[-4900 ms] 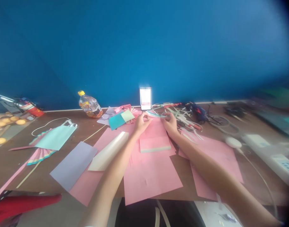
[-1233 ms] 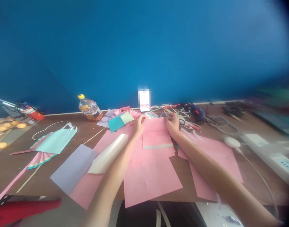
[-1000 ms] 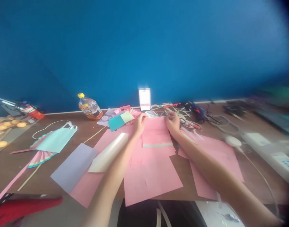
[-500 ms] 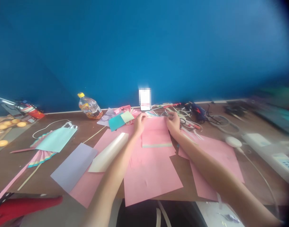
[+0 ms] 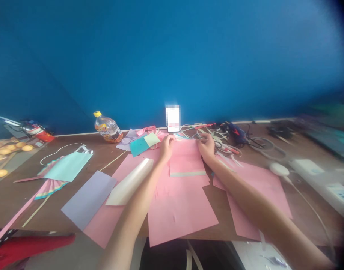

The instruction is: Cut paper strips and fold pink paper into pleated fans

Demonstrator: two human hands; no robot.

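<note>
A pink sheet of paper (image 5: 186,159) with a pale strip along its near edge lies between my hands, over a larger pink sheet (image 5: 177,213). My left hand (image 5: 166,145) is closed on the far left corner of the smaller sheet, thumb and fingers pinched together. At its far right corner my right hand (image 5: 207,145) grips the same paper, fingers curled. Just beyond stands a bright phone (image 5: 172,119) against the blue wall. Teal paper (image 5: 138,145) and crumpled pink scraps lie left of my left hand.
A lilac sheet (image 5: 89,200) and a white sheet (image 5: 129,183) lie to the left, near a light-blue face mask (image 5: 70,165). A drink bottle (image 5: 107,128) leans at the wall. Cut strips (image 5: 219,135) clutter the back right; a power strip (image 5: 324,183) sits far right.
The hands and the pink paper hold almost the same pose. The whole view has shifted very slightly.
</note>
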